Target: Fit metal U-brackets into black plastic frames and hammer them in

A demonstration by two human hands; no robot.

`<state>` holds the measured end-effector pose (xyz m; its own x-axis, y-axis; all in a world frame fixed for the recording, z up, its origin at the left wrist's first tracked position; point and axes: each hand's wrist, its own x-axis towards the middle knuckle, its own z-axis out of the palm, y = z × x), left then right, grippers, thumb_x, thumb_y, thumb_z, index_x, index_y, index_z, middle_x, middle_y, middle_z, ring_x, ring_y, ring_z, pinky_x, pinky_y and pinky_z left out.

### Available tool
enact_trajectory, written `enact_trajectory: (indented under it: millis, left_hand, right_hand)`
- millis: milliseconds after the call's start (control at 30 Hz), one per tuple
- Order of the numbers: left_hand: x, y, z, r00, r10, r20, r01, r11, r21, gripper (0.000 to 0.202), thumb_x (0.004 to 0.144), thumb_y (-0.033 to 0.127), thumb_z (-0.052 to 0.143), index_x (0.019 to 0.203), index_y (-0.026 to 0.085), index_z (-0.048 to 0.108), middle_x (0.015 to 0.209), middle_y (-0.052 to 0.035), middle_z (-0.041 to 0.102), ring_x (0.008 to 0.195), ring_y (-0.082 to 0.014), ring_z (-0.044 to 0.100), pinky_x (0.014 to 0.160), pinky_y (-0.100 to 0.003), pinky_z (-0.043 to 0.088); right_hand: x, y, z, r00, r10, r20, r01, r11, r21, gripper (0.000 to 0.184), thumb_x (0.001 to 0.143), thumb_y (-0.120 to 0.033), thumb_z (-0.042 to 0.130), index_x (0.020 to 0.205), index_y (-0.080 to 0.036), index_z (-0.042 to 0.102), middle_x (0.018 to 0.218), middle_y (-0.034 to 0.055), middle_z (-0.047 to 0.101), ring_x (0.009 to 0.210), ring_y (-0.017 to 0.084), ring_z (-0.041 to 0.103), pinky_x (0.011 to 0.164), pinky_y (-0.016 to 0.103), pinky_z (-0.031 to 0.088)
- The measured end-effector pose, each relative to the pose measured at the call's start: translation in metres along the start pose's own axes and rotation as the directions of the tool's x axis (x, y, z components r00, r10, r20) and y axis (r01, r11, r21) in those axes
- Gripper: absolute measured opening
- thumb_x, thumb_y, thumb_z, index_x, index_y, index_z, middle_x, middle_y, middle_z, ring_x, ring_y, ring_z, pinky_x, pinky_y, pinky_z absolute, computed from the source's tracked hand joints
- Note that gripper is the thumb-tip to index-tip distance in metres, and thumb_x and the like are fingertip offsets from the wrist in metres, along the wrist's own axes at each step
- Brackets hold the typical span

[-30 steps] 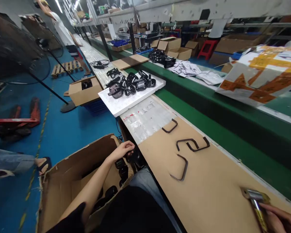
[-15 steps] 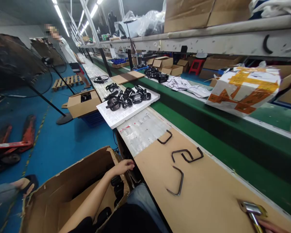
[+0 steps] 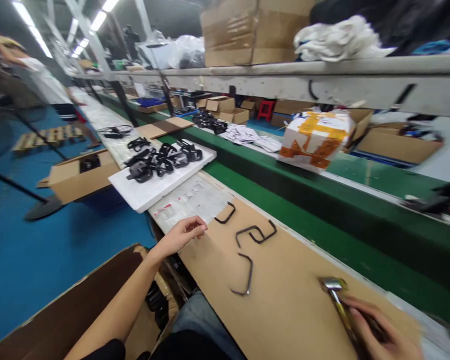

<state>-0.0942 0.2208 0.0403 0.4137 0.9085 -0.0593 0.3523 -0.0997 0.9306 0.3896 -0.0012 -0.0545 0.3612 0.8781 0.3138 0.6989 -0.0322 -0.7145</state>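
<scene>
My left hand point(image 3: 183, 235) is over the near edge of the bench, fingers bent in towards the thumb, with nothing visible in it. Close by on the brown board point(image 3: 281, 295) lies a bent black metal bar point(image 3: 228, 215). Two more such bars, one a U-shaped bar point(image 3: 247, 230), overlap beside it. Nearer to me is another bent bar point(image 3: 249, 275). On the right, my right hand point(image 3: 378, 327) is wrapped around the handle of a hammer point(image 3: 333, 285) with a shiny metal head; motion blurs the hand a little.
A white foam tray point(image 3: 146, 197) holds several black plastic parts point(image 3: 161, 160). Behind the board runs a green conveyor belt point(image 3: 255, 190), with a taped white box point(image 3: 315, 140) beyond. An open carton point(image 3: 78, 290) stands at my left. Another person point(image 3: 45, 80) is far left.
My left hand has risen from beside the bench edge to over it, near the bars. The hammer and my right hand have come further into view as the camera turned right.
</scene>
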Motion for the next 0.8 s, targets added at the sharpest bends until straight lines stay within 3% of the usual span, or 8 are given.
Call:
enact_trajectory:
  millis: [167, 267, 433, 667, 700, 733, 767, 800]
  left_hand:
    - [0.038, 0.02, 0.068, 0.974, 0.225, 0.031, -0.227, 0.958, 0.173, 0.033, 0.095, 0.049, 0.065, 0.103, 0.018, 0.072, 0.088, -0.0049, 0.069, 0.079, -0.0192, 0.06, 0.071, -0.03, 0.043]
    - [0.045, 0.031, 0.11, 0.931, 0.314, 0.187, -0.342, 0.928, 0.148, 0.029, 0.098, 0.047, 0.062, 0.1, 0.02, 0.071, 0.097, -0.0061, 0.071, 0.087, -0.0206, 0.064, 0.076, -0.03, 0.047]
    - [0.045, 0.036, 0.158, 0.754, 0.422, 0.504, -0.518, 0.853, 0.059, 0.023, 0.102, 0.041, 0.059, 0.098, 0.023, 0.073, 0.116, -0.0079, 0.071, 0.115, -0.0253, 0.065, 0.099, -0.032, 0.05]
    - [-0.012, 0.044, 0.198, 0.742, 0.362, 0.565, -0.342, 0.928, -0.146, 0.02, 0.099, 0.042, 0.064, 0.09, 0.028, 0.074, 0.096, -0.0075, 0.072, 0.095, -0.0264, 0.069, 0.087, -0.037, 0.054]
    - [-0.031, 0.05, 0.206, 0.707, 0.348, 0.616, -0.246, 0.937, -0.248, 0.02, 0.101, 0.043, 0.062, 0.092, 0.032, 0.075, 0.091, -0.0062, 0.071, 0.089, -0.0257, 0.069, 0.083, -0.039, 0.055]
    - [-0.051, 0.056, 0.214, 0.597, 0.378, 0.707, -0.132, 0.916, -0.379, 0.021, 0.102, 0.046, 0.059, 0.1, 0.038, 0.077, 0.093, -0.0065, 0.072, 0.093, -0.0273, 0.071, 0.084, -0.043, 0.056]
    - [-0.069, 0.062, 0.22, 0.353, 0.453, 0.819, 0.007, 0.874, -0.486, 0.024, 0.101, 0.052, 0.058, 0.114, 0.043, 0.077, 0.103, -0.009, 0.074, 0.104, -0.0315, 0.071, 0.084, -0.048, 0.056]
    - [-0.085, 0.066, 0.224, 0.261, 0.484, 0.835, 0.042, 0.859, -0.511, 0.028, 0.098, 0.058, 0.061, 0.121, 0.049, 0.074, 0.11, -0.0087, 0.074, 0.112, -0.0325, 0.071, 0.081, -0.048, 0.058]
  right_hand:
    - [0.01, -0.054, -0.005, 0.989, 0.136, 0.061, -0.147, 0.817, 0.558, 0.025, 0.083, -0.047, 0.085, 0.089, -0.023, 0.083, 0.093, 0.0104, 0.083, 0.086, 0.03, 0.081, 0.074, 0.037, 0.068]
    - [0.017, -0.068, -0.01, 0.983, 0.174, 0.056, -0.17, 0.756, 0.633, 0.059, 0.095, -0.077, 0.053, 0.086, -0.023, 0.074, 0.083, 0.0093, 0.079, 0.078, 0.029, 0.079, 0.074, 0.046, 0.068]
    - [0.018, -0.075, -0.045, 0.971, 0.236, 0.025, -0.209, 0.801, 0.561, 0.07, 0.104, -0.074, 0.019, 0.087, -0.022, 0.063, 0.075, 0.0063, 0.069, 0.059, 0.021, 0.067, 0.061, 0.041, 0.063]
    - [-0.028, -0.072, -0.096, 0.985, 0.167, -0.032, -0.161, 0.977, 0.138, 0.017, 0.091, -0.028, 0.068, 0.106, -0.022, 0.075, 0.112, 0.0104, 0.074, 0.108, 0.027, 0.069, 0.102, 0.048, 0.057]
    - [-0.037, -0.068, -0.096, 0.988, 0.152, -0.01, -0.151, 0.986, 0.071, 0.022, 0.087, -0.02, 0.067, 0.106, -0.023, 0.078, 0.12, 0.0108, 0.073, 0.118, 0.029, 0.066, 0.109, 0.052, 0.053]
    - [-0.046, -0.062, -0.095, 0.991, 0.13, 0.023, -0.13, 0.992, -0.009, 0.029, 0.084, -0.015, 0.064, 0.108, -0.024, 0.079, 0.126, 0.0108, 0.072, 0.125, 0.031, 0.064, 0.112, 0.055, 0.05]
    - [-0.054, -0.056, -0.093, 0.993, 0.106, 0.056, -0.102, 0.992, -0.077, 0.037, 0.081, -0.011, 0.062, 0.11, -0.025, 0.08, 0.13, 0.0109, 0.072, 0.126, 0.032, 0.064, 0.112, 0.057, 0.05]
    - [-0.062, -0.049, -0.089, 0.993, 0.067, 0.099, -0.042, 0.972, -0.233, 0.046, 0.08, -0.01, 0.059, 0.118, -0.027, 0.079, 0.132, 0.0102, 0.072, 0.126, 0.032, 0.065, 0.109, 0.057, 0.053]
